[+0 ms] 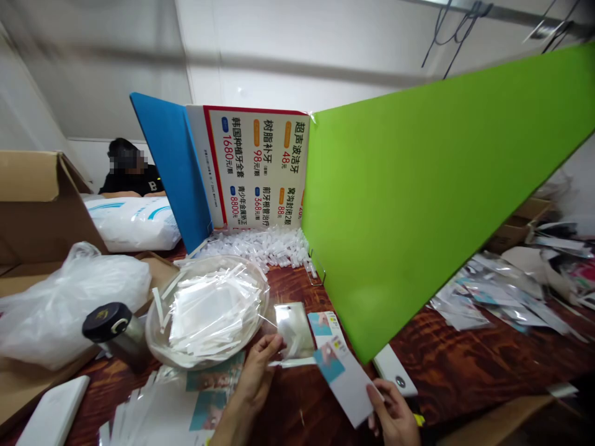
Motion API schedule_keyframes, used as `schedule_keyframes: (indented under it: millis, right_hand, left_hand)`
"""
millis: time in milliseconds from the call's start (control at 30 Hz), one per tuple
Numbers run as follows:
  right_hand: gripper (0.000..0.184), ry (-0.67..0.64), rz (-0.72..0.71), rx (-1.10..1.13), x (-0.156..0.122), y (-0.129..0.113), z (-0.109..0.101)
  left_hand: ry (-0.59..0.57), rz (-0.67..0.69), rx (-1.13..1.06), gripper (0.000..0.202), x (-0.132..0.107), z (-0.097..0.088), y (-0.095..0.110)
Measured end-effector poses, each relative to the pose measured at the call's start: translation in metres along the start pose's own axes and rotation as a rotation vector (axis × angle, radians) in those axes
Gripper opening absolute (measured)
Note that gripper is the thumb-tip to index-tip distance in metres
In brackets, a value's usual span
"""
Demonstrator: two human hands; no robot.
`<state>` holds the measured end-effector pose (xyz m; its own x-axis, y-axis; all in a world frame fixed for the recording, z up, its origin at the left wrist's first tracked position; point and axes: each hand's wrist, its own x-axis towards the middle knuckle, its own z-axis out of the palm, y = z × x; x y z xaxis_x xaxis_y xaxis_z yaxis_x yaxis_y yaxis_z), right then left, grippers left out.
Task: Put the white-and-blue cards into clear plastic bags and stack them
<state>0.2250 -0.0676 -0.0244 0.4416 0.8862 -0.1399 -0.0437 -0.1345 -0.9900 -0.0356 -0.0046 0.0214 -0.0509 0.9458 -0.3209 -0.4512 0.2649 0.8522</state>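
My left hand (258, 375) pinches the near left edge of a clear plastic bag (295, 331), which has a white strip along its lower end. In my right hand (394, 412) is a printed card (346, 384), white with a teal picture panel, gripped by its lower right corner. Another similar card (323, 323) lies just beyond it on the table. Beside my left forearm, a stack of bagged cards (158, 406) is spread out. A round basket (155, 347) full of clear bags and white strips stands beyond my left hand.
Many small white plastic pieces (260, 244) are heaped against an upright sign board (255, 167), flanked by blue (171, 167) and green (418, 186) panels. A dark cup (114, 331) and cardboard box (41, 217) stand left. A person (130, 170) sits behind. Packages (493, 291) lie right.
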Motion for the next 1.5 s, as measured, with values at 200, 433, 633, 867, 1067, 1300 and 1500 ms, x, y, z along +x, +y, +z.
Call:
schedule_keyframes:
  millis: [200, 433, 633, 867, 1067, 1300, 1500]
  right_hand:
    - [0.052, -0.241, 0.060, -0.051, -0.029, -0.009, 0.013]
    - [0.047, -0.209, -0.013, -0.072, -0.025, -0.017, 0.017]
    - [0.048, -0.189, 0.000, -0.040, -0.026, -0.028, 0.022]
    - [0.052, -0.005, 0.005, 0.175, -0.033, -0.026, 0.053]
    - [0.051, 0.016, -0.008, 0.225, -0.038, -0.023, 0.076]
    - [0.079, -0.324, -0.040, 0.354, -0.055, -0.022, 0.078]
    - [0.071, -0.339, -0.132, 0.155, -0.067, -0.021, 0.081]
  left_hand:
    - [-0.030, -0.017, -0.061, 0.041, -0.011, 0.010, 0.001]
    - [-0.065, 0.011, -0.014, 0.039, -0.014, 0.002, 0.010]
    - [-0.112, 0.011, -0.071, 0.046, -0.021, 0.009, 0.007]
    - [-0.195, 0.049, -0.008, 0.037, -0.024, 0.007, -0.010]
    - [-0.248, 0.066, 0.081, 0.052, -0.036, 0.016, -0.014]
    - [-0.276, -0.066, 0.052, 0.057, -0.046, 0.006, -0.005]
    - [-0.488, -0.107, 0.097, 0.057, -0.069, 0.007, 0.014]
